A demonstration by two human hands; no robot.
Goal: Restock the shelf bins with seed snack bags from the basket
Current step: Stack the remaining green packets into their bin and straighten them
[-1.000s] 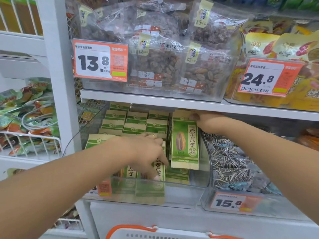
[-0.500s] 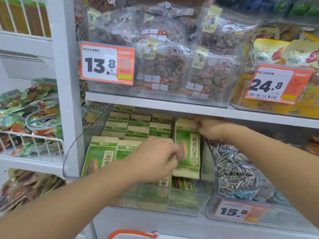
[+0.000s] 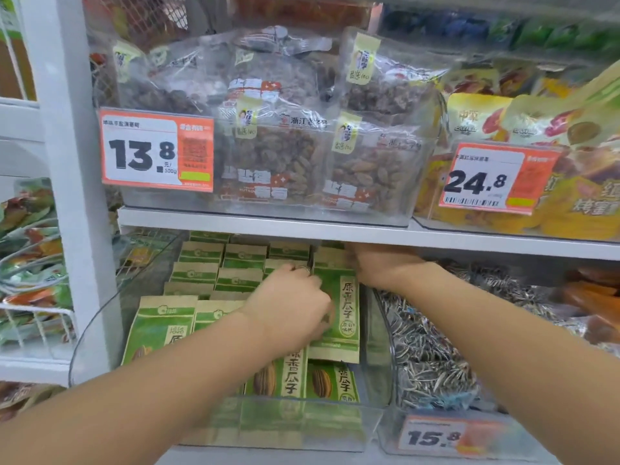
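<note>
While both arms reach into the lower shelf, the left hand [image 3: 292, 307] lies against the front of an upright green seed bag [image 3: 345, 317], its fingers [image 3: 320, 325] curled onto the face of the packet where the seed picture is printed, with a ring showing on one finger; whether the thumb pinches the bag from behind cannot be told. The right hand [image 3: 379, 263] is tucked just under the edge of the white shelf board [image 3: 469, 241] and its fingers grip the top edge of that same bag, though the fingertips are hidden behind the packet. The bag stands raised at the right side of a clear plastic bin [image 3: 302, 427], above two other green packets that sit low at the front. More green seed bags [image 3: 218, 270] fill the bin in rows behind and to the left, and one larger-looking packet [image 3: 161, 327] leans at the front left corner. Just right of this bin is a second clear bin [image 3: 432, 364] holding loose-looking striped sunflower seeds in clear wrapping, with an orange price tag reading 15.8 [image 3: 436, 436] on its front. On the shelf above, clear bags of brown dried fruit [image 3: 278, 156] sit behind a 13.8 price tag [image 3: 157, 151], and yellow packets [image 3: 577, 203] sit behind a 24.8 tag [image 3: 493, 179]. A white upright post [image 3: 63, 162] stands at the left
</note>
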